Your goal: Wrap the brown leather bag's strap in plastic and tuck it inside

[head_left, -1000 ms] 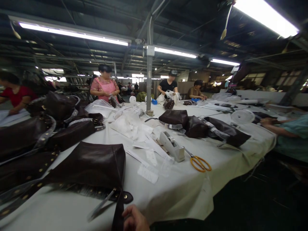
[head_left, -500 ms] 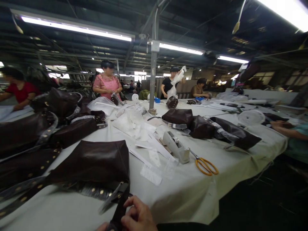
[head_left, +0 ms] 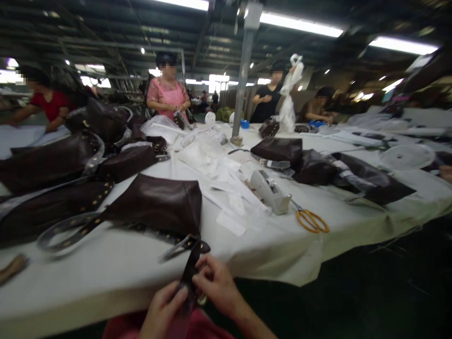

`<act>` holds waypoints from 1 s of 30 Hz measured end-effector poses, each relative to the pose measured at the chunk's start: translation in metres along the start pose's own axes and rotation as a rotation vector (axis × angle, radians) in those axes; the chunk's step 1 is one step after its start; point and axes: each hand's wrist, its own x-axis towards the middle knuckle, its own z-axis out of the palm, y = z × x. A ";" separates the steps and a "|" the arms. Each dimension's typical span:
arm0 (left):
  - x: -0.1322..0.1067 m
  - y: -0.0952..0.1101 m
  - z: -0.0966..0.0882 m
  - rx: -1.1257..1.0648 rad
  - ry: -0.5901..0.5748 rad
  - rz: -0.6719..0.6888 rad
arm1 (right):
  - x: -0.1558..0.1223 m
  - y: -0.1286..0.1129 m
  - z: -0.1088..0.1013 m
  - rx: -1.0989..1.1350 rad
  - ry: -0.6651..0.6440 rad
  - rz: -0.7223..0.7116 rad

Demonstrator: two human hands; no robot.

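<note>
A dark brown leather bag (head_left: 158, 205) lies on the white-covered table (head_left: 106, 278) in front of me, its studded strap (head_left: 70, 230) looping off to the left. Another dark strap (head_left: 190, 270) hangs from the bag over the table's near edge. My left hand (head_left: 160, 313) pinches this strap from below. My right hand (head_left: 217, 285) grips the same strap just above, fingers curled round it near a small metal ring (head_left: 202, 299).
A tape dispenser (head_left: 271, 192), orange-handled scissors (head_left: 312, 220) and white paper pieces (head_left: 226, 188) lie mid-table. More brown bags are piled at left (head_left: 52, 165) and right (head_left: 339, 172). Several other people work along the far side. A steel post (head_left: 242, 80) rises behind.
The view has tilted down and shifted. Both my hands have come up into sight and closed on the hanging strap; earlier only part of one hand showed at the bottom edge.
</note>
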 end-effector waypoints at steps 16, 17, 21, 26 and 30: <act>-0.023 -0.004 0.005 -0.320 -0.013 -0.088 | -0.011 0.017 0.001 0.344 -0.041 0.240; -0.023 -0.005 0.004 -0.344 -0.017 -0.094 | -0.012 0.017 0.001 0.338 -0.016 0.230; -0.022 -0.008 0.002 -0.382 -0.017 -0.141 | -0.025 0.018 -0.003 0.233 0.108 0.092; -0.020 -0.006 0.004 -0.376 -0.011 -0.160 | -0.043 0.015 -0.010 -0.063 0.013 -0.206; -0.019 -0.004 0.006 -0.295 0.004 -0.150 | -0.043 0.014 -0.008 -0.222 -0.021 -0.289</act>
